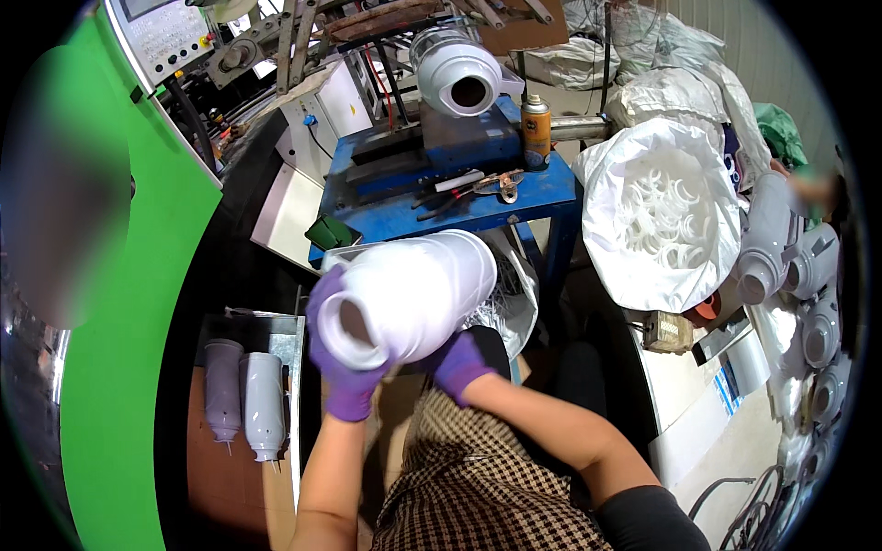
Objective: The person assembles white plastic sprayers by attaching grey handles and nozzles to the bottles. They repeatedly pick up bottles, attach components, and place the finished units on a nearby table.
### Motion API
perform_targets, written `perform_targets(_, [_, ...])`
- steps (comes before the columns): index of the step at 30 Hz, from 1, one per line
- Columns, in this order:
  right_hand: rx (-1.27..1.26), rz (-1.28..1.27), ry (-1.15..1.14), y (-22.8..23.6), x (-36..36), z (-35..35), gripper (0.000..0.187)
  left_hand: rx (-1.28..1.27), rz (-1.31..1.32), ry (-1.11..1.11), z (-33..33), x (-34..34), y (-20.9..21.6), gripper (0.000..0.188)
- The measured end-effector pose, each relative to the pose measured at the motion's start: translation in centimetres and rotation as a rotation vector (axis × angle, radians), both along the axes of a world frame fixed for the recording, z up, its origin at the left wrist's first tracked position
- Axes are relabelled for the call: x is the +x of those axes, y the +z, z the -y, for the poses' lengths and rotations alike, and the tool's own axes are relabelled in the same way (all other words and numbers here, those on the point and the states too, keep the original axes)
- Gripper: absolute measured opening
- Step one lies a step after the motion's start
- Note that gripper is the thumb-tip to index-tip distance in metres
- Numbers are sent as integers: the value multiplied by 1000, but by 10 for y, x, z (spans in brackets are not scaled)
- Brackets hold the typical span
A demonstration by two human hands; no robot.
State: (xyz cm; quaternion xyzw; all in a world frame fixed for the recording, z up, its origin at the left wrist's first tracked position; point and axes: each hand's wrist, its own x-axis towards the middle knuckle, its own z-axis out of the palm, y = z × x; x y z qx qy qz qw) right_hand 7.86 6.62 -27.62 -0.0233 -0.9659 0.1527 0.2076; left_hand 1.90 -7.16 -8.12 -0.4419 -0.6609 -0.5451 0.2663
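Note:
A large white plastic pipe fitting [413, 289], with a round opening at its near left end, is held tilted in front of my body. My left hand [344, 372], in a purple glove, is closed round the opening's end, fingers along its outer side. My right hand [459, 365], also purple-gloved, supports the fitting from below near its right part; its fingertips are hidden beneath it. Beyond it, a similar grey-white fitting [455, 78] sits on a stand above the blue workbench [367, 213].
Pliers [446, 197] and an orange spray can [536, 133] are on the bench. A white sack [597, 220] of curved plastic offcuts stands at right, with several grey fittings [765, 230] beyond. Two cylindrical parts [264, 404] lie at lower left, beside a green machine panel [101, 404].

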Motion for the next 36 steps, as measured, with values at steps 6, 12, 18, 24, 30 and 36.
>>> perform_targets(6, [14, 235, -532, 34, 108, -180, 12, 93, 203, -41, 45, 66, 35, 105])
perform_targets(12, [-210, 64, -213, 93, 169, -175, 38, -169, -161, -68, 70, 95, -15, 61])
perform_targets(18, [147, -166, -544, 174, 185, -285, 35, -577, -292, -89, 87, 108, -43, 49])
perform_targets(24, [-142, 187, -937, 148, 158, -392, 30, -488, -178, 13, 70, 114, -46, 56])
perform_targets(30, [-305, -59, -784, 153, 160, -381, 29, -477, -73, 78, 80, 111, -50, 59])
perform_targets(36, [165, 166, -840, 137, 155, -370, 45, -498, -157, 26, 71, 100, -44, 52])
